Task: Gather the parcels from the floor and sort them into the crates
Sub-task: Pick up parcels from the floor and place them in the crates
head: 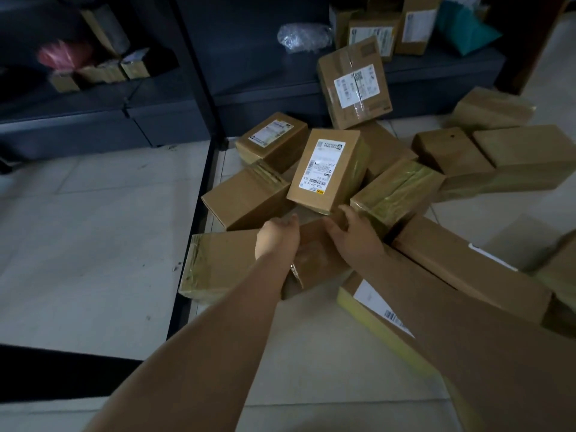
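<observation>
Left hand (278, 236) half open, palm turned inward, fingertips against plain box (314, 257) at its left upper edge. Right hand (352, 232) spread, thumb up, pressed on same box's right side; firm grip not confirmed. Box between both hands, in floor (93, 229) pile, long axis roughly toward camera. Labelled box (327, 171) just beyond fingertips, tilted, label up, long axis running away toward shelf (280, 88).
</observation>
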Demonstrator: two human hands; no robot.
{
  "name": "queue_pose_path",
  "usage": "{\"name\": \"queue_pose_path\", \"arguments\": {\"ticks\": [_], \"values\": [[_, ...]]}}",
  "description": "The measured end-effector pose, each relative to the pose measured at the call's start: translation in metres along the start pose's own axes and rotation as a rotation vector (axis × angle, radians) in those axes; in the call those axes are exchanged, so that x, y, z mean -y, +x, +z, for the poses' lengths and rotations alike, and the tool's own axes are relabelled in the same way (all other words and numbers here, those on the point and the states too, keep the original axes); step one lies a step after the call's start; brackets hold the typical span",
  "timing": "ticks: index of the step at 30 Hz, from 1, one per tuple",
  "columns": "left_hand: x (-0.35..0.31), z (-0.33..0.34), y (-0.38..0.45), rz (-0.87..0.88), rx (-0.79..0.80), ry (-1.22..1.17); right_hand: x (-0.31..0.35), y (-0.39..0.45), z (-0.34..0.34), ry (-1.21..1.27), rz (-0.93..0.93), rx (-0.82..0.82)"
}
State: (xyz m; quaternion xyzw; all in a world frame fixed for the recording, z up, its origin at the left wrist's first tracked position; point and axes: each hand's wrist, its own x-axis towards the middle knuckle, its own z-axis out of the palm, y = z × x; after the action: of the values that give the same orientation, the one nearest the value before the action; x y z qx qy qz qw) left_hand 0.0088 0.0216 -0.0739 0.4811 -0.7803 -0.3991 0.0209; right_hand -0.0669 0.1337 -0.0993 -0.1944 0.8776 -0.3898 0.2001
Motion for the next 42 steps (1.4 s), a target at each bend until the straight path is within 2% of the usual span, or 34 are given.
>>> {"name": "queue_pose_path", "arguments": {"ticks": [4,11,16,19,24,30,36,42], "values": [[0.009,-0.002,-0.004,0.034,-0.093,-0.098,0.001,-0.009,0.0,0.085,-0.022,-0.014],[0.029,0.004,0.001,0.031,-0.065,-0.138,-0.005,-0.015,0.001,0.02,0.058,0.068],[0.042,0.0,0.003,0.037,0.036,-0.05,-0.011,-0.02,0.015,-0.068,0.102,0.075],[0.05,0.001,0.004,0.042,0.029,-0.056,-0.015,-0.018,0.018,-0.105,0.129,0.07],[0.055,0.005,0.007,0.032,0.096,0.019,-0.023,-0.017,0.017,-0.169,0.103,0.156],[0.059,0.01,0.011,0.001,0.098,0.016,-0.03,-0.018,0.022,-0.198,0.08,0.162],[0.053,0.025,0.01,0.099,0.05,0.181,-0.03,-0.012,0.029,-0.285,0.026,0.149],[0.057,0.035,0.016,0.125,0.088,0.233,-0.036,-0.004,0.034,-0.452,0.022,0.159]]}}
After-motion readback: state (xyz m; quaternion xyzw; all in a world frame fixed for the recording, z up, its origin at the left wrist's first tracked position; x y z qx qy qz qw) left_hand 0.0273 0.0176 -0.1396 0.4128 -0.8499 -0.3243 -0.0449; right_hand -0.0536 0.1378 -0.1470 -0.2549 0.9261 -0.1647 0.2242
